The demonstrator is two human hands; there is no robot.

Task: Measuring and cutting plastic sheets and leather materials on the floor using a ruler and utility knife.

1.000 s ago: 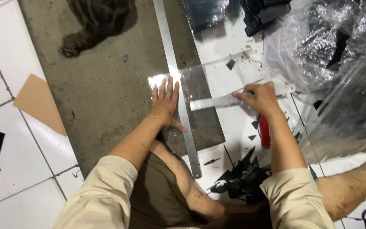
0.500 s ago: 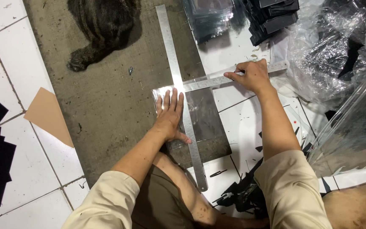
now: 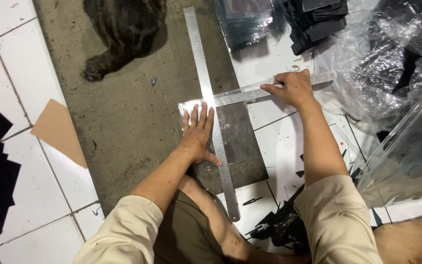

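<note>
Measuring is under way: left hand (image 3: pixel 199 131), fingers spread flat, pins a clear plastic sheet (image 3: pixel 230 132) on the grey mat (image 3: pixel 123 112) beside the long steel ruler (image 3: pixel 211 107). Right hand (image 3: pixel 291 88) pinches something slender, which I cannot make out, against the shorter crosswise ruler (image 3: pixel 260 91); a straight stroke likely needs both rulers steady.

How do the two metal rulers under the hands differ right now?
The long ruler runs away from the person, reaching well past the grey mat's near edge; the short ruler lies crosswise and looks shorter. The left hand lies flat on clear plastic sheet beside the long ruler; the right hand presses the short ruler. Both are flat, silver, and cross at the sheet's top.
</note>
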